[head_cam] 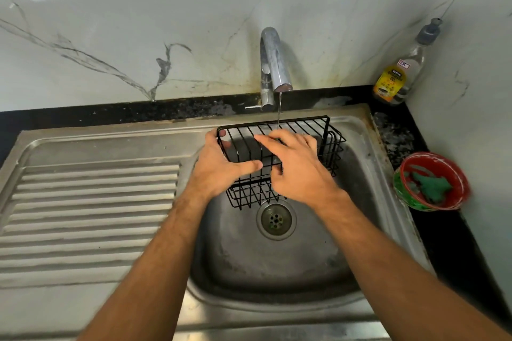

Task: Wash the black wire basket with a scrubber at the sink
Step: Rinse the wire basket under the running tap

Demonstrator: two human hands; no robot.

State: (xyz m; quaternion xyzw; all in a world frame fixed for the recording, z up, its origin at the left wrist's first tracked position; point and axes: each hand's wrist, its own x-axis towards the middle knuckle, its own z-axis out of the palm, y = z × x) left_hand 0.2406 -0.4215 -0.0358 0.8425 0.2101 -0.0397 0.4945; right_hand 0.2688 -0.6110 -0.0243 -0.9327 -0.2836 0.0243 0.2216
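The black wire basket (310,130) is held tipped on its side over the steel sink bowl (277,266), under a thin stream from the tap (273,63). My left hand (219,169) grips its left end, thumb across the wires. My right hand (299,169) lies flat on the basket's upper face with fingers spread, holding no scrubber. The green scrubber (432,185) lies in a red and green bowl (460,196) on the counter to the right.
A ribbed steel draining board (88,216) lies left of the bowl. The drain (276,219) sits just below the basket. A dish gel bottle (399,72) stands in the back right corner against the marble wall. Black counter runs along the right.
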